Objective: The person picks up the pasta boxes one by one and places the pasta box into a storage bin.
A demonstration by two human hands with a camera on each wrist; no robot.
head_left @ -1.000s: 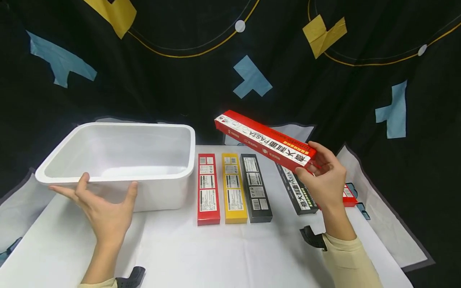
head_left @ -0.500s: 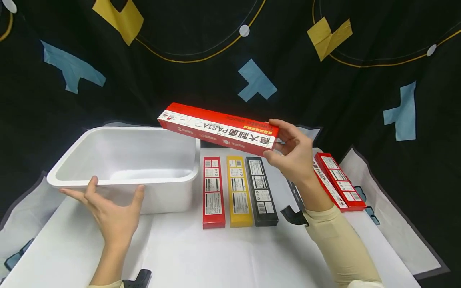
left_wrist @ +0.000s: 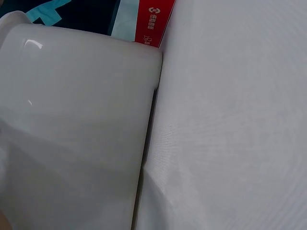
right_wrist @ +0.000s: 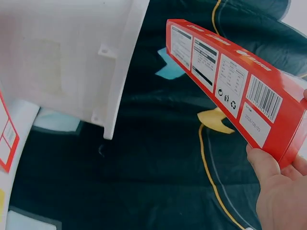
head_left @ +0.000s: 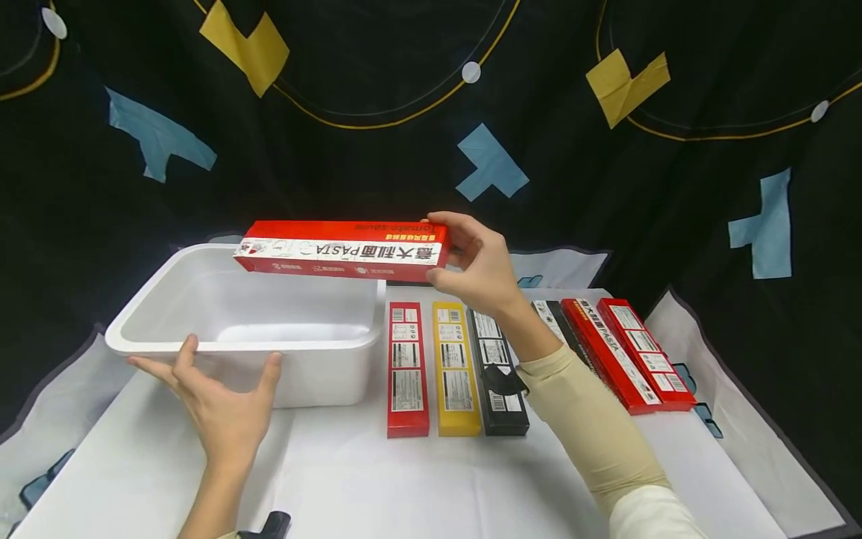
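Note:
My right hand [head_left: 477,263] pinches one end of a red pasta box [head_left: 337,251], thumb below and fingers above. The box is held level over the right part of a white plastic bin [head_left: 323,374], above its rim. In the right wrist view the box's label side with a barcode [right_wrist: 265,97] faces the camera. My left hand [head_left: 225,415] has its fingers spread against the bin's front wall, fingertips right at the rim. The bin's inside shows bare white in the head view. The left wrist view shows mostly the bin's outer wall [left_wrist: 81,110].
Right of the bin a red box [head_left: 408,374], a yellow box [head_left: 458,374] and a black box [head_left: 498,404] lie side by side on the white table [head_left: 404,486]. Further right lie another black box [head_left: 552,318] and two red boxes [head_left: 609,352], [head_left: 646,352], partly behind the right sleeve.
My right hand has carried the red pasta box leftward from the right-hand boxes to over the bin, turning it level. My left hand stays at the bin's front rim. The head view has shifted slightly.

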